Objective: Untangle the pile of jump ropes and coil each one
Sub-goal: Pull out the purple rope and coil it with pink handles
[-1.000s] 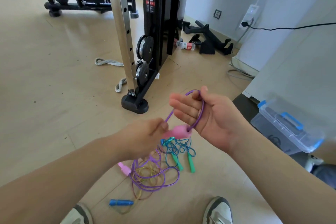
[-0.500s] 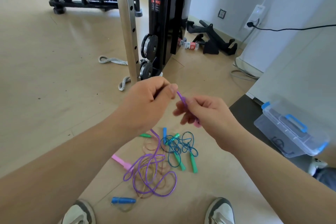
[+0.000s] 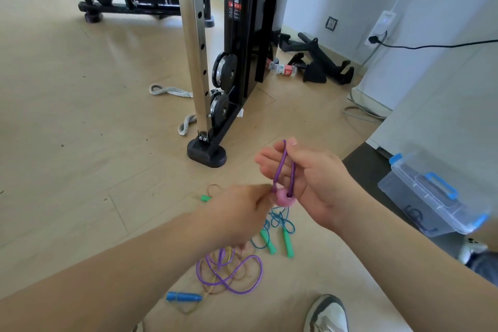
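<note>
head view: the landmark here was the black machine foot (image 3: pixel 206 155) on the floor (image 3: pixel 80 143). just this side of it and a bit to its right, the right hand (image 3: pixel 318 183) was up in the air with a loop of the purple rope (image 3: pixel 283 167) hooked over its fingers, thumb pinned down on top of the cord. the pink handle (image 3: pixel 284 198) hung at the bottom of that loop. the left hand (image 3: pixel 237 219) was blurry, but its fingers were curled and bunched at the cord right beside the pink handle, which looked like a pinch.

the rest of the purple rope lay in loose loops on the floor, well this side of the machine foot, mixed in with a thin yellowish cord. a teal rope (image 3: pixel 280 224) with green handles (image 3: pixel 288 244) sat between that pile and the hands, and a blue handle (image 3: pixel 184 297) lay nearest the camera. a clear box (image 3: pixel 431 197) was far off to the foot's right.

handling guess: the cord looked light, thin, floppy and a bit slick, so it'd slide through a loose grip and snag on the other ropes. the handles looked rigid, so they'd be the best place to grab, feeding the cord out from there.
</note>
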Motion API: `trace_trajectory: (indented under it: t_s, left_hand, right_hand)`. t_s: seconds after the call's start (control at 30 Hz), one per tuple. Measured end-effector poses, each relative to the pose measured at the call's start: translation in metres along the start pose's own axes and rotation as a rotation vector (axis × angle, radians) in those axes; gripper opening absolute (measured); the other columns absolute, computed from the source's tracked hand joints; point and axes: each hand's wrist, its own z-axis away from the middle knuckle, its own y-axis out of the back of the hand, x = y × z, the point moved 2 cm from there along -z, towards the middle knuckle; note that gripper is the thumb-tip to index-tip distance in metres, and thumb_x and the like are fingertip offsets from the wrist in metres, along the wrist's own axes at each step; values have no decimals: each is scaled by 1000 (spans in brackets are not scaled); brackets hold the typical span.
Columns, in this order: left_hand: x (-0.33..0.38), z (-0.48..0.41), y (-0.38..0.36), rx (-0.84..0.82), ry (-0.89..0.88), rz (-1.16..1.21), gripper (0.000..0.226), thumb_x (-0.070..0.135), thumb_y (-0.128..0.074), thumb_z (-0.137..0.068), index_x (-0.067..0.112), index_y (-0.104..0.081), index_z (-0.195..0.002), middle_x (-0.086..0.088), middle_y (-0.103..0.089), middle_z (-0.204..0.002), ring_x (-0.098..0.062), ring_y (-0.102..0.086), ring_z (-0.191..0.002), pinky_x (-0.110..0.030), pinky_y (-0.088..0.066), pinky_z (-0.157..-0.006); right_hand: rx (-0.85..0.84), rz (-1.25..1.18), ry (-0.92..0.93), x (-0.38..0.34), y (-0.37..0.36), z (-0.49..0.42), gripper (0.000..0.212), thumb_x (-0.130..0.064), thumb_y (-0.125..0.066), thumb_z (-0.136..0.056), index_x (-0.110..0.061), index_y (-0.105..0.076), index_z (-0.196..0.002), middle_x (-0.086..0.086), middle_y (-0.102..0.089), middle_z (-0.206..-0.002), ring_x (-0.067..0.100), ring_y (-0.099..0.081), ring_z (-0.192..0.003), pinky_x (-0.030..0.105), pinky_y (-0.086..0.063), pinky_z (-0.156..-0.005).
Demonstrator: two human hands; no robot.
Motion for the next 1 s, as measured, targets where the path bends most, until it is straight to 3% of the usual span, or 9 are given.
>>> trace_trajectory:
  t_s: [0.07,0.13,0.23,0.33,0.5,0.6,0.73,0.9,1.0]
  left_hand:
    - [8,12,-10,-154,17,42,29,46,-36,-105,25,-56,-102,-1,-60,-68,-20,-59,-45,-28,-51,-52]
    - [17,17,-10,-191,-32,19,28,43,-45,-101,18,-55,-95,-3,-60,-70,-22,-60,-48,-28,-51,-51]
    - [27,12,16,74,-233,-69,19,33,-58,-98,21,-63,-83,3,-62,-70,-11,-56,-59,-30,-49,-59]
    - [23,10,49,313,-324,203,14,25,-72,-92,25,-69,-79,13,-57,-57,-3,-47,-52,-14,-39,-51]
    - [2,1,73,494,-282,370,9,26,-76,-90,18,-75,-88,-6,-74,-75,-25,-69,-74,-33,-56,-72]
    - [-7,-5,67,454,-242,431,20,38,-73,-91,18,-74,-86,-22,-68,-82,-37,-58,-69,-41,-52,-63]
    - [-11,-9,53,360,-111,582,37,48,-64,-96,14,-71,-80,-14,-47,-71,-20,-36,-60,-30,-33,-53]
    - [-13,-10,20,131,36,478,38,40,-45,-106,29,-66,-76,-1,-55,-63,-13,-43,-44,-24,-40,-47]
    - [-7,-5,-1,-26,56,361,33,38,-37,-108,25,-61,-89,-5,-60,-66,-14,-46,-40,-25,-44,-46]
  right_hand:
    - [74,272,96,0,7,-4,27,-22,-47,-109,-3,-66,-111,18,-77,-106,22,-77,-97,47,-55,-101]
    - [119,613,201,0,12,-3,24,-23,-49,-107,-12,-69,-105,12,-76,-110,24,-75,-97,44,-57,-98]
    - [88,848,332,1,19,-6,22,-23,-58,-101,-5,-69,-95,23,-73,-98,27,-73,-87,43,-59,-79]
    - [15,691,280,-4,19,-3,22,-13,-57,-103,1,-71,-94,18,-72,-78,7,-58,-53,14,-42,-50]
    - [-178,486,151,-7,10,2,34,-12,-43,-107,6,-69,-96,21,-75,-86,23,-51,-56,25,-37,-51]
    - [-234,384,83,-6,4,6,35,-15,-42,-108,1,-69,-93,22,-70,-79,26,-49,-58,36,-37,-57]
    - [-273,172,5,-5,-5,12,34,-21,-40,-108,0,-64,-98,23,-73,-91,26,-59,-62,32,-40,-61]
    - [-230,-98,12,-9,-6,10,33,-13,-42,-107,12,-57,-122,29,-71,-118,27,-76,-92,31,-50,-72]
    - [-82,73,80,-9,5,1,29,-11,-44,-107,7,-59,-123,24,-73,-116,32,-74,-106,37,-59,-87]
